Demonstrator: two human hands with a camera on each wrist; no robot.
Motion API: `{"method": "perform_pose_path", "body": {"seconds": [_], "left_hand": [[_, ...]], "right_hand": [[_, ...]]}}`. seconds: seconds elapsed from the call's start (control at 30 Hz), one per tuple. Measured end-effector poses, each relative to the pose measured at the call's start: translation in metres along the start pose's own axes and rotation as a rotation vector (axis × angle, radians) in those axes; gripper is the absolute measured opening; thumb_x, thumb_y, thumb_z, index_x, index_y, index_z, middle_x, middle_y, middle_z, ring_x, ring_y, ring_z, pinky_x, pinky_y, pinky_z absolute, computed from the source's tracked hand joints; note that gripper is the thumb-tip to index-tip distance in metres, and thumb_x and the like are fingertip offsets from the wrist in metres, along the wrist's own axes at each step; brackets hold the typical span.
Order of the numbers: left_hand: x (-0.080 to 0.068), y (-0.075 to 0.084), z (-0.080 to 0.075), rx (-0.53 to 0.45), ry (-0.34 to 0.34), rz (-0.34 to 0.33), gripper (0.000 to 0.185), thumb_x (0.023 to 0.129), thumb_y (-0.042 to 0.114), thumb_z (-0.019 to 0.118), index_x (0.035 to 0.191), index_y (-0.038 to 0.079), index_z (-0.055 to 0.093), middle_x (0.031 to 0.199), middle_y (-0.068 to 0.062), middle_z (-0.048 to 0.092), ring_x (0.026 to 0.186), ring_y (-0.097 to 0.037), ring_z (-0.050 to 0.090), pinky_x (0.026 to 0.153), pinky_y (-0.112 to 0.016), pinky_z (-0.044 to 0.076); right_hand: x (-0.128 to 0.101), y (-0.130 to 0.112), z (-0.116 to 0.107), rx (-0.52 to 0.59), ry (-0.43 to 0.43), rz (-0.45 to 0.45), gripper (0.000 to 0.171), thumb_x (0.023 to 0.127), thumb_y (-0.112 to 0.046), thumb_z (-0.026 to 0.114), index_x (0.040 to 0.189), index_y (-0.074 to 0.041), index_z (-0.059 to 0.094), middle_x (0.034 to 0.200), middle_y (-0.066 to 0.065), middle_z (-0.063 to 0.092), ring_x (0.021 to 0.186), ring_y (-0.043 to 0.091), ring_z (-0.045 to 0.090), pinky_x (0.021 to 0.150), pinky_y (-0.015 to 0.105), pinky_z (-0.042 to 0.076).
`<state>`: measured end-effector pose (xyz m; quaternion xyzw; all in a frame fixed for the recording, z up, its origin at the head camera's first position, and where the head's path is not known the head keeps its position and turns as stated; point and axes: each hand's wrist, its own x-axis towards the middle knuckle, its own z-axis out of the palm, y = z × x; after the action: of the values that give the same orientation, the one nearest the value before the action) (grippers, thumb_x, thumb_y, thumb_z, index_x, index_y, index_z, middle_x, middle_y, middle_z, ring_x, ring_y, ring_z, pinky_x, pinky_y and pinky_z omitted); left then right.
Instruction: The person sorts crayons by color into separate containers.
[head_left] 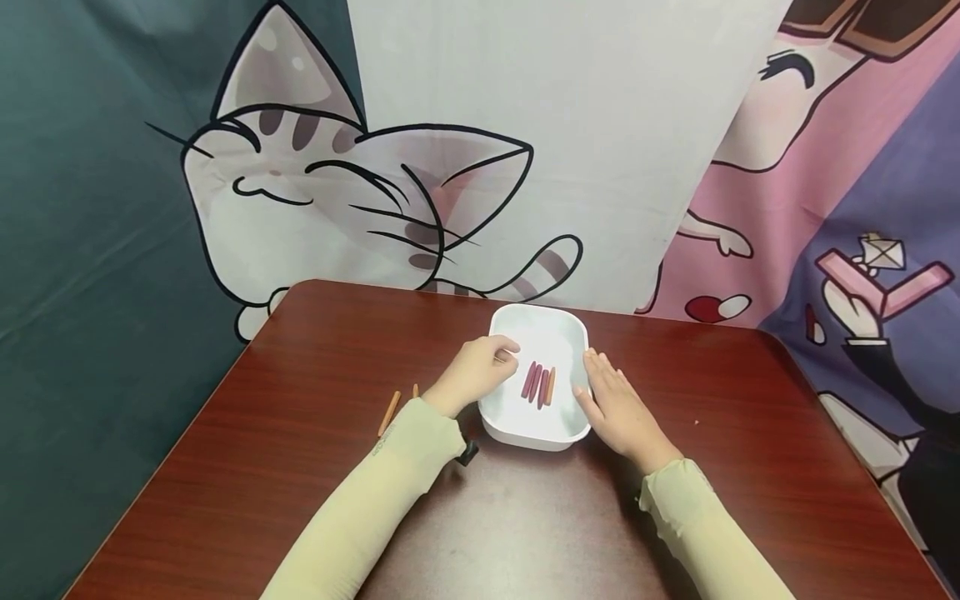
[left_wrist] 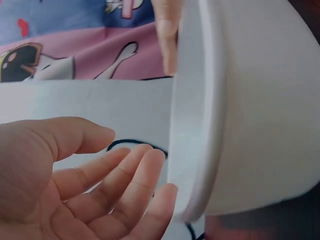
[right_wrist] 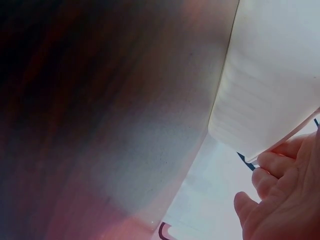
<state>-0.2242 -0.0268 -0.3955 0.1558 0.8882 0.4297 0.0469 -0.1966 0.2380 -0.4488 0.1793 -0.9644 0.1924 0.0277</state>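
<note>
A white rectangular tray (head_left: 536,437) with rounded corners stands on the table. Inside it, several slim sticks lie side by side: purple sticks (head_left: 535,382) and an orange stick (head_left: 551,386) at their right. My left hand (head_left: 480,368) hovers over the tray's left rim; the left wrist view shows its fingers loosely bent, with nothing between them. Along the right rim lies my right hand (head_left: 617,404), fingers extended against the edge, thumb over the inner side. In the right wrist view its fingertips (right_wrist: 272,162) meet the rim.
Left of the tray, an orange stick (head_left: 389,413) lies on the brown table (head_left: 300,367), and a second orange stick (head_left: 416,390) is partly hidden behind my left forearm. A tiny crumb (head_left: 696,422) is at the right. A cartoon-printed cloth (head_left: 465,67) hangs behind the table.
</note>
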Motion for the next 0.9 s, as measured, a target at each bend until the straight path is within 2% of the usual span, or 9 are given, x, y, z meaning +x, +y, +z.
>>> {"method": "perform_pose_path", "body": {"seconds": [0.17,0.3,0.53,0.73,0.9], "left_hand": [[-0.015,-0.012,-0.016,-0.048,0.063,0.032,0.028,0.099,0.016,0.059,0.123,0.007,0.069,0.109,-0.008,0.072,0.102,-0.022,0.069,0.091,-0.039,0.056],[-0.029,-0.021,-0.033,-0.063,0.106,0.020,0.026,0.100,0.017,0.060,0.122,0.007,0.069,0.109,-0.006,0.073,0.102,-0.023,0.070,0.090,-0.041,0.056],[-0.050,-0.044,-0.057,0.009,0.158,-0.029,0.024,0.099,0.017,0.059,0.119,0.007,0.068,0.109,-0.008,0.073,0.103,-0.027,0.069,0.091,-0.046,0.054],[-0.063,-0.069,-0.067,0.126,0.187,-0.140,0.026,0.099,0.013,0.058,0.121,0.003,0.066,0.108,-0.010,0.072,0.099,-0.027,0.068,0.087,-0.046,0.054],[-0.070,-0.081,-0.074,0.179,0.134,-0.255,0.029,0.099,0.012,0.061,0.126,0.000,0.062,0.110,-0.014,0.068,0.098,-0.030,0.065,0.086,-0.047,0.053]], "right_hand": [[-0.001,-0.001,0.001,0.002,0.012,-0.007,0.068,0.107,-0.037,0.044,0.158,0.004,0.025,0.164,0.021,0.024,0.151,0.042,0.020,0.119,0.060,0.019],[-0.001,-0.001,0.001,0.006,0.015,-0.005,0.068,0.107,-0.037,0.044,0.158,0.003,0.024,0.164,0.021,0.024,0.151,0.043,0.021,0.119,0.060,0.019],[-0.001,-0.001,0.000,0.011,0.000,0.008,0.070,0.107,-0.039,0.044,0.159,0.002,0.022,0.165,0.020,0.022,0.152,0.042,0.019,0.120,0.060,0.018],[0.000,-0.001,0.000,0.010,-0.008,0.005,0.070,0.107,-0.038,0.043,0.159,0.003,0.021,0.165,0.020,0.021,0.152,0.041,0.017,0.120,0.060,0.018],[0.000,0.000,0.001,0.016,-0.013,0.008,0.070,0.107,-0.039,0.043,0.159,0.002,0.020,0.165,0.020,0.021,0.152,0.041,0.016,0.120,0.061,0.018]]}}
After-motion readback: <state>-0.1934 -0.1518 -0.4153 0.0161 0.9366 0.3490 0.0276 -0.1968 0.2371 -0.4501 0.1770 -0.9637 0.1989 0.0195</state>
